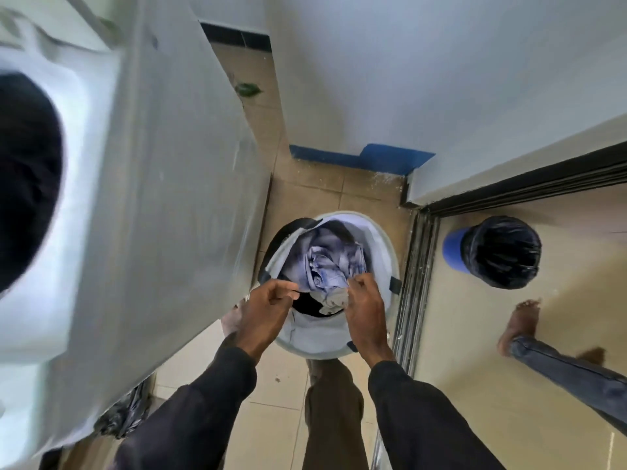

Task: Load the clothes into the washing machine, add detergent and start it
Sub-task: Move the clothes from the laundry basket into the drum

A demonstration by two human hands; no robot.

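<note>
A pale round laundry basket (385,252) stands on the tiled floor below me, holding crumpled blue-grey and dark clothes (325,266). My left hand (268,307) hovers over the basket's near left rim with curled fingers; whether it pinches cloth I cannot tell. My right hand (364,303) grips the bunched clothes at the basket's near side. The white washing machine (152,198) fills the left of the view, blurred, with its dark opening (27,178) at the far left.
A blue bin with a black liner (498,252) stands right of a dark sliding-door track (414,266). Another person's bare foot and jeans leg (522,330) are on the floor to the right. White walls close the corner behind the basket.
</note>
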